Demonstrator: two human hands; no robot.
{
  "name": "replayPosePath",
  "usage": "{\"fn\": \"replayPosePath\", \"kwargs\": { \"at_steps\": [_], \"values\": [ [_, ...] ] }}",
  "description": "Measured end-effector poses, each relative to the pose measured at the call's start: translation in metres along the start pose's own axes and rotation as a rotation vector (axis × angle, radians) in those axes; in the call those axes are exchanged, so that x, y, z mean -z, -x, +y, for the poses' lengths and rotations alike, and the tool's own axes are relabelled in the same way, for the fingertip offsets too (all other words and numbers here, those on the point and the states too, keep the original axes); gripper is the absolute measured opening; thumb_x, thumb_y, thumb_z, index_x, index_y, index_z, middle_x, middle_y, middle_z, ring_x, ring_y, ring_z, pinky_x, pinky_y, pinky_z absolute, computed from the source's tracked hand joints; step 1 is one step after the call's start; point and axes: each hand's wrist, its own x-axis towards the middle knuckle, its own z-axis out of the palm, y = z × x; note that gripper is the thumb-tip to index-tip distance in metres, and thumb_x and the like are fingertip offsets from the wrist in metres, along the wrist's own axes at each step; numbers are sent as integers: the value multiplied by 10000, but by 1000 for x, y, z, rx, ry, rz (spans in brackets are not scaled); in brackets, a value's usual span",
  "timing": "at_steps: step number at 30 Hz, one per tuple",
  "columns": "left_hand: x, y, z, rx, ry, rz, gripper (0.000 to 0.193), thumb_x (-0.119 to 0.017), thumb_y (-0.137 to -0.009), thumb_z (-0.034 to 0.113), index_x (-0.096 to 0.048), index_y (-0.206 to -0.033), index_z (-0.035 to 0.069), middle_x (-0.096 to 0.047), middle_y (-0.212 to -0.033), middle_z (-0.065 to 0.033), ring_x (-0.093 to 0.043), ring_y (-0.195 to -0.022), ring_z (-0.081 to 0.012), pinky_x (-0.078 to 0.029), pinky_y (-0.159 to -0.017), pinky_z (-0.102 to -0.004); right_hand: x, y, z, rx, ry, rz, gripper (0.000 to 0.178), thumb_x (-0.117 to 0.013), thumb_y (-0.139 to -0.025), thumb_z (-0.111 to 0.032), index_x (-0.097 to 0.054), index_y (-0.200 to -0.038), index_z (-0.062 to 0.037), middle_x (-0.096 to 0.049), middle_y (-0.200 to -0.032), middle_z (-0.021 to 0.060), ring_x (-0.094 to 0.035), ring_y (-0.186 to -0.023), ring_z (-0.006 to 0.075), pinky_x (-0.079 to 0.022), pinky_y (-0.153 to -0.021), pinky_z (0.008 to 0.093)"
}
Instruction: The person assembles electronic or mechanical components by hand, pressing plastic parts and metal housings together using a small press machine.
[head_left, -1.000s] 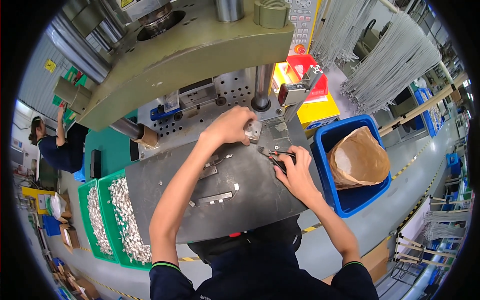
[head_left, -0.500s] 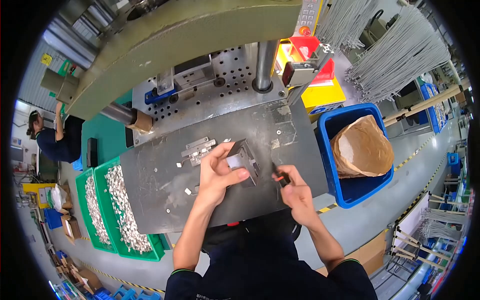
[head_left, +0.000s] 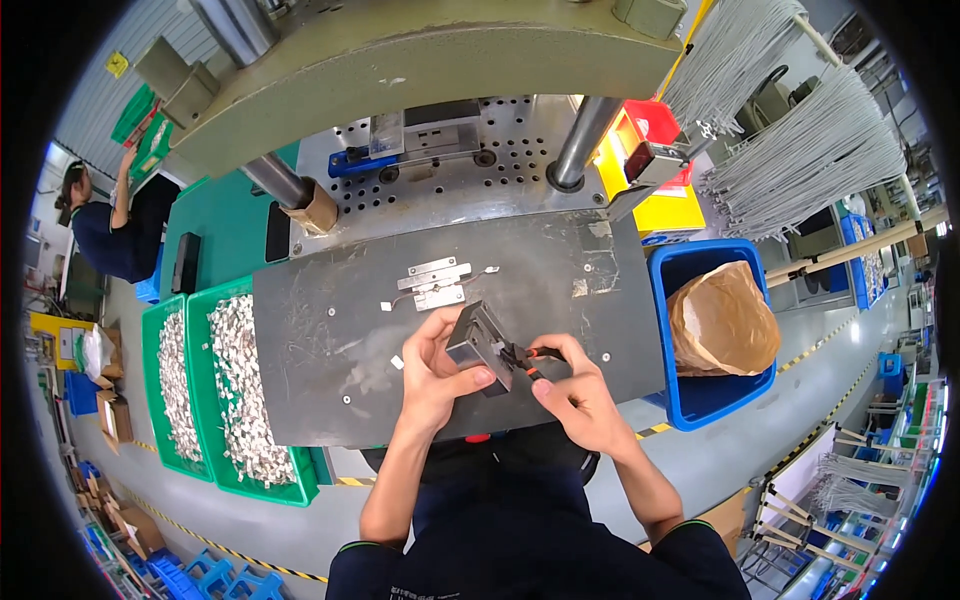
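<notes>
My left hand grips a dark grey metal block, tilted above the bench, with the thumb across its near side. In my right hand is a pair of pliers with black and orange handles, which stand apart. The pliers' jaws meet the right side of the block; what they bite on is too small to tell. Beyond my left hand, flat silver metal pieces with short wires and small white connectors lie on the dark work plate. A small white piece lies beside my left hand.
A press with a green beam and steel posts stands over a perforated plate. At left are green bins of small white parts. A blue bin with a paper bag stands right. Another person works far left.
My right hand has brought the pliers left to the block, and their handles now show spread. The whole view has shifted, with the silver pieces appearing farther right.
</notes>
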Motion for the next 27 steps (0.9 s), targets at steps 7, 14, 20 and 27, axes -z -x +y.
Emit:
{"fn": "replayPosePath", "kwargs": {
  "at_steps": [7,14,20,27],
  "values": [
    [2,13,-2,27,32,-41,625,-907,-726,-30,-584,-1261,-12,-688,-1202,-97,-669,-1131,-171,-589,-964,-358,-8,1,1,55,-127,-89,331,-643,-1002,-107,-617,-764,122,-616,-1223,262,-639,-1040,343,-497,-938,403],
    [-1,53,7,-38,-340,201,571,-960,-707,7,-543,-1097,17,-720,-1095,-120,-728,-1005,-178,-600,-896,-327,-28,16,7,352,437,156,269,-827,-726,-50,-605,-595,25,-686,-1094,199,-618,-780,309,-505,-645,395],
    [24,105,30,73,-947,285,670,-1025,-594,175,-551,-1042,25,-737,-1001,-129,-754,-869,-168,-605,-768,-308,63,47,56,-221,561,753,193,-599,-1074,-133,-623,-1032,54,-530,-864,74,-477,-730,132,-392,-669,295],
    [52,124,55,-180,-1461,121,597,-977,-533,212,-722,-1053,64,-653,-901,-81,-655,-772,-294,-530,-682,-400,282,145,209,-415,871,982,490,-584,-1090,-288,-725,-838,108,-708,-767,165,-634,-759,171,-485,-694,358]
  ]
}}
